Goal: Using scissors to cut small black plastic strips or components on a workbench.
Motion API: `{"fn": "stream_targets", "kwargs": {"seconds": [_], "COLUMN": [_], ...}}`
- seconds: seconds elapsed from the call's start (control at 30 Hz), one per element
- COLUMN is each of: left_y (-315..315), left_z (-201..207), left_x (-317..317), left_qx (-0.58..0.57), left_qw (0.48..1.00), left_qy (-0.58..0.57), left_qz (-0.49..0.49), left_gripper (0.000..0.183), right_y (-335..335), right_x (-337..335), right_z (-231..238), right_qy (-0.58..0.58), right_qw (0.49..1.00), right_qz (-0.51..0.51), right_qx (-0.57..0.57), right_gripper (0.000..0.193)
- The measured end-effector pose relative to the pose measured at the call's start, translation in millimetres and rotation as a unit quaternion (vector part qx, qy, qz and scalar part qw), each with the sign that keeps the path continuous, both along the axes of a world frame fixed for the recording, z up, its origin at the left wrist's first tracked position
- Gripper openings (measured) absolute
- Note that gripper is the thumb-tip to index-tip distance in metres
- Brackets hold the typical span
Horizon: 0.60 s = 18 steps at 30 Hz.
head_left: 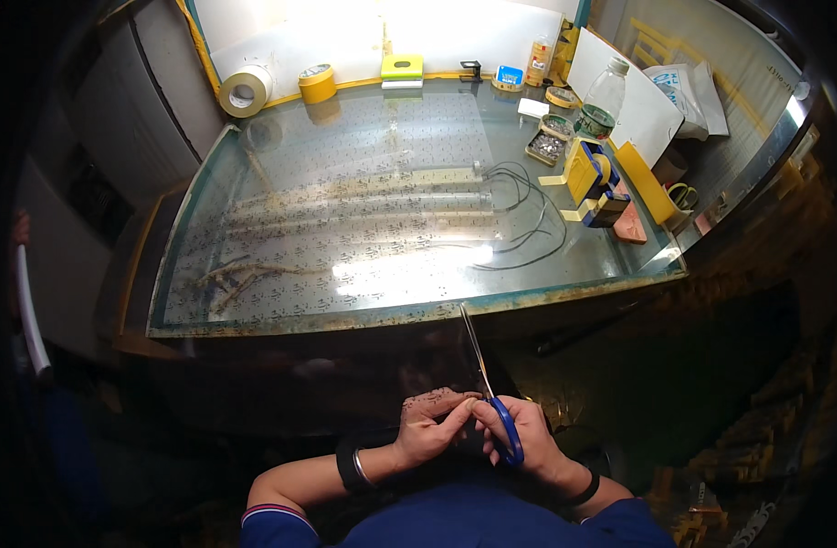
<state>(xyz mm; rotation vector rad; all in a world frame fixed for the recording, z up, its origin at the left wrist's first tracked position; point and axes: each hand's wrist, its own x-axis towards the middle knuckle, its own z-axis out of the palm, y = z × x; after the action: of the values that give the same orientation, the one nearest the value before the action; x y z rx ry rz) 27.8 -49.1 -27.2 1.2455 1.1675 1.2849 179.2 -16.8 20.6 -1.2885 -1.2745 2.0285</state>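
Film (345, 228), clear and speckled black, lies across the glass tabletop (583, 265) and appears to drape over a worker's left hand (427, 429).

Thumb and forefinger press together in the left grip; whether film is caught between them cannot be told. Slim steel scissors (497, 406) angle up to the tabletop's edge, blue loops held in the right hand (532, 434), its thumb meeting the left fingertips. Limp, slick film could slide or crease if the pinch loosened; the long blades could nick it if the right wrist turned. Far right, a boxy dispenser (584, 173) shows tape tongues that could snag a dragged edge.
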Motion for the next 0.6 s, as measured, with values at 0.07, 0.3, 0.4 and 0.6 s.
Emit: {"fn": "stream_targets", "kwargs": {"seconds": [0.07, 0.3, 0.4, 0.6], "left_y": [-0.5, -3.6, -6.1, -7.0], "left_z": [0.5, -3.9, -12.4, -10.1], "left_x": [-0.1, 0.8, 0.5, 0.1], "left_qx": [0.003, 0.03, 0.085, 0.085], "left_qw": [1.0, 0.998, 0.99, 0.99], "left_qy": [0.003, 0.053, 0.109, 0.115], "left_qz": [-0.003, 0.014, 0.01, 0.003], "left_gripper": [0.014, 0.013, 0.011, 0.008], "right_y": [0.2, 1.4, 2.9, 5.1], "right_x": [1.1, -1.9, -1.8, -0.6], "right_z": [0.0, 3.7, 3.1, 7.7], "right_qy": [0.001, -0.012, -0.004, -0.026], "right_qw": [1.0, 1.0, 1.0, 0.999], "right_qz": [0.0, 0.012, 0.007, 0.019], "right_qx": [-0.003, -0.002, 0.003, 0.009], "right_gripper": [0.034, 0.03, 0.03, 0.029]}}
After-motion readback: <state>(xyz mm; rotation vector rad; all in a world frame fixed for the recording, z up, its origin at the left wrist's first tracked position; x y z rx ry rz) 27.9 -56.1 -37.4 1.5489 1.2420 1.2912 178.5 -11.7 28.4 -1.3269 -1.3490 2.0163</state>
